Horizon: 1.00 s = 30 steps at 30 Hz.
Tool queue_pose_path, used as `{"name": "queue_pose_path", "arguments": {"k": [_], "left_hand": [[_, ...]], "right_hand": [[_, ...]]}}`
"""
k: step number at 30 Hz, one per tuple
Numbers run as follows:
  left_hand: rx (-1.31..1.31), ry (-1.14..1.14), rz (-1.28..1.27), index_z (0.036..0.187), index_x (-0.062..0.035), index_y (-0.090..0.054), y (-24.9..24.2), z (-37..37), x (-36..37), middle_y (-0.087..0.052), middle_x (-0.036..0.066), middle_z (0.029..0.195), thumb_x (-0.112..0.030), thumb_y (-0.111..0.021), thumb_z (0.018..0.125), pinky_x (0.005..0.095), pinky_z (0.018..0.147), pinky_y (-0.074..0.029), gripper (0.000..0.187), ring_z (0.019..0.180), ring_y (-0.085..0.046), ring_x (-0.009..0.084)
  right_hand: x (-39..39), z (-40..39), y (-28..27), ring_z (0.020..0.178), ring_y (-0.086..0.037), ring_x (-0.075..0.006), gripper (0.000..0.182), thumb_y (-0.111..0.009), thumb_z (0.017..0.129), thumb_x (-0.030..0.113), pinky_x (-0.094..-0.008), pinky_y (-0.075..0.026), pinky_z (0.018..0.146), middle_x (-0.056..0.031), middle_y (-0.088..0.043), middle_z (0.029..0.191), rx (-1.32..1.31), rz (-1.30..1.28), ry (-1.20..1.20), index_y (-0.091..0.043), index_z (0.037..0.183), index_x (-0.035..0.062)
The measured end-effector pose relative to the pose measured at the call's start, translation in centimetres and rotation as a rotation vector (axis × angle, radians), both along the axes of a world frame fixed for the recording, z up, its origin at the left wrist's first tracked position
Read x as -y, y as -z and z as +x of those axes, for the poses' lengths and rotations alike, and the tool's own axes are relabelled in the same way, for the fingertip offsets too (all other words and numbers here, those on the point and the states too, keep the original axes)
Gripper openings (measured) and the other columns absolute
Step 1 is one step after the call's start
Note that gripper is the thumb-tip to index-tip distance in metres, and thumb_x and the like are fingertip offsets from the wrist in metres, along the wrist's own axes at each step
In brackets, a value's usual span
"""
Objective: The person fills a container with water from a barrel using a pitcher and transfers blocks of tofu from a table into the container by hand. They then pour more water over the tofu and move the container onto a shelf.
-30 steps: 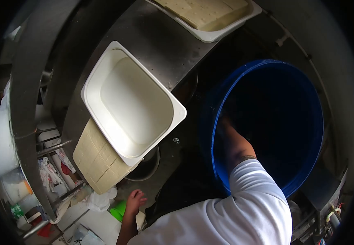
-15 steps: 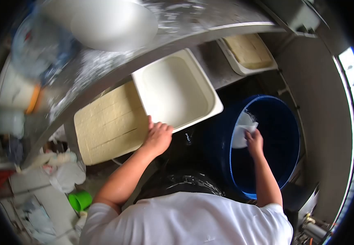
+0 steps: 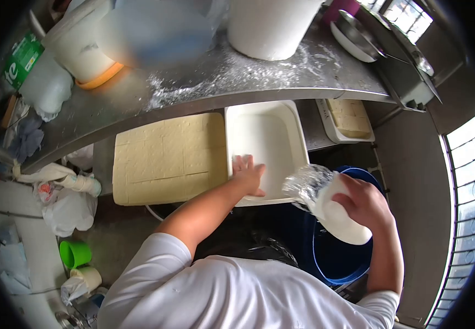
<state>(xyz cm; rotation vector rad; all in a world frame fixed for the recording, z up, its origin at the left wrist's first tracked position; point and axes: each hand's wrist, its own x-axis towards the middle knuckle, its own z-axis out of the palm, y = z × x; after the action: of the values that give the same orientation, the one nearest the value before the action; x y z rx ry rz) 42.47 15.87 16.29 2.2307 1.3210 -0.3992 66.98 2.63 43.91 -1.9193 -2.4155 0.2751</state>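
Note:
My left hand [image 3: 247, 175] reaches over the near left part of an open white plastic tub [image 3: 303, 143], its fingers spread. The tub's pale floor shows beyond my fingertips. In my right hand [image 3: 366, 202] is a white, rounded plastic container [image 3: 342, 222], tilted toward the tub. Clear water [image 3: 307, 185] spills from its left end near the tub's right side. Below and behind the container stands a blue barrel [image 3: 314, 257], partly hidden by it. A block of pale tofu [image 3: 169, 159], scored into rectangles, lies just left of the tub.
Above the tub runs a steel counter [image 3: 204, 82] dusted with white powder, bearing a white bucket [image 3: 270, 27] and metal bowls [image 3: 352, 35]. A smaller tub of tofu [image 3: 350, 118] stands at the back right. Plastic bags [image 3: 70, 211] and a green cup [image 3: 75, 254] are at lower left.
My right hand has come up out of the barrel with the white container, toward the tub, and water now spills from it. My left hand has moved from the tub's corner to over its inside.

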Motion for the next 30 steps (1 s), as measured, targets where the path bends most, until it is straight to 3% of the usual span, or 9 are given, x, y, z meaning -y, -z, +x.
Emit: {"name": "queue_pose_path", "arguments": {"k": [4,8,12,19,20,21,25,28,30], "left_hand": [[-0.335,0.089,-0.203,0.167,-0.0256,-0.017,7.0,1.2,-2.5,-0.002,0.024,0.174,-0.087,-0.061,0.078,0.0710,0.122,0.003,0.117,0.154,0.005,0.0606],[-0.181,0.066,0.055,0.168,-0.0253,-0.019,2.0,0.3,-1.3,-0.007,0.024,0.174,-0.084,-0.059,0.079,0.0573,0.129,-0.005,0.113,0.156,-0.011,0.0544],[-0.200,0.264,0.146,0.165,-0.0251,-0.026,-1.1,1.2,-1.3,-0.015,0.016,0.174,-0.067,-0.071,0.081,0.0606,0.126,-0.021,0.104,0.152,-0.024,0.0562],[-0.229,0.224,0.194,0.168,-0.0357,-0.013,3.5,1.4,-1.0,-0.012,0.002,0.176,-0.090,-0.045,0.084,0.0762,0.121,-0.005,0.105,0.158,-0.003,0.0513],[-0.286,0.354,0.077,0.169,-0.0295,-0.009,2.5,2.0,-1.5,-0.009,0.010,0.176,-0.089,-0.049,0.084,0.0742,0.122,-0.004,0.112,0.157,-0.001,0.0552],[-0.266,0.307,0.149,0.169,-0.0278,-0.010,4.1,1.6,-1.5,-0.008,0.014,0.176,-0.087,-0.051,0.085,0.0749,0.121,-0.008,0.111,0.155,0.000,0.0588],[-0.208,0.053,-0.015,0.170,-0.0235,-0.008,0.8,2.0,-0.9,-0.001,0.027,0.173,-0.083,-0.063,0.082,0.0752,0.120,-0.013,0.120,0.151,0.004,0.0656],[-0.218,0.052,-0.084,0.170,-0.0219,-0.004,0.7,2.3,-1.4,0.003,0.032,0.171,-0.082,-0.068,0.079,0.0749,0.120,-0.012,0.127,0.152,0.006,0.0650],[-0.264,0.039,-0.034,0.170,-0.0222,-0.001,0.4,2.7,-1.2,0.005,0.032,0.171,-0.081,-0.071,0.077,0.0754,0.120,-0.010,0.130,0.152,0.006,0.0652]], "right_hand": [[-3.6,-4.3,-1.0,0.093,-0.072,-0.0376,0.038,-0.071,0.097,0.035,-0.0476,-0.057,0.080,-0.0168,-0.074,0.098,0.173,-0.317,-0.046,-0.066,0.123,0.0082],[-5.6,-6.9,1.0,0.090,-0.075,-0.0351,0.032,-0.069,0.097,0.033,-0.0461,-0.059,0.077,-0.0143,-0.076,0.090,0.299,-0.309,-0.302,-0.071,0.115,0.0069],[-6.3,-10.7,2.5,0.089,-0.078,-0.0308,0.016,-0.069,0.088,0.017,-0.0449,-0.060,0.072,-0.0125,-0.079,0.094,0.461,-0.304,-0.409,-0.080,0.095,0.0077],[-5.7,-6.7,3.9,0.091,-0.078,-0.0270,0.019,-0.067,0.090,0.018,-0.0355,-0.060,0.071,-0.0108,-0.076,0.102,0.458,-0.143,-0.336,-0.076,0.101,0.0043],[-4.9,-4.2,3.7,0.092,-0.077,-0.0248,0.023,-0.066,0.092,0.019,-0.0351,-0.060,0.071,-0.0101,-0.076,0.101,0.466,-0.038,-0.259,-0.072,0.109,0.0046],[-4.4,-1.7,4.2,0.088,-0.077,-0.0220,0.010,-0.069,0.088,0.014,-0.0349,-0.060,0.067,-0.0064,-0.078,0.095,0.423,-0.023,-0.093,-0.078,0.091,0.0115],[-2.1,10.5,14.0,0.096,-0.076,-0.0318,0.023,-0.063,0.085,0.014,-0.0424,-0.060,0.083,-0.0162,-0.078,0.102,0.275,-0.294,0.402,-0.079,0.100,0.0069],[2.4,19.5,31.2,0.103,-0.075,-0.0321,0.030,-0.072,0.082,0.027,-0.0397,-0.060,0.090,-0.0153,-0.078,0.106,0.283,-0.583,0.556,-0.080,0.104,0.0085],[5.9,22.0,40.9,0.123,-0.067,-0.0339,0.041,-0.072,0.088,0.030,-0.0425,-0.057,0.098,-0.0179,-0.069,0.134,0.297,-0.830,0.680,-0.075,0.121,0.0079]]}}
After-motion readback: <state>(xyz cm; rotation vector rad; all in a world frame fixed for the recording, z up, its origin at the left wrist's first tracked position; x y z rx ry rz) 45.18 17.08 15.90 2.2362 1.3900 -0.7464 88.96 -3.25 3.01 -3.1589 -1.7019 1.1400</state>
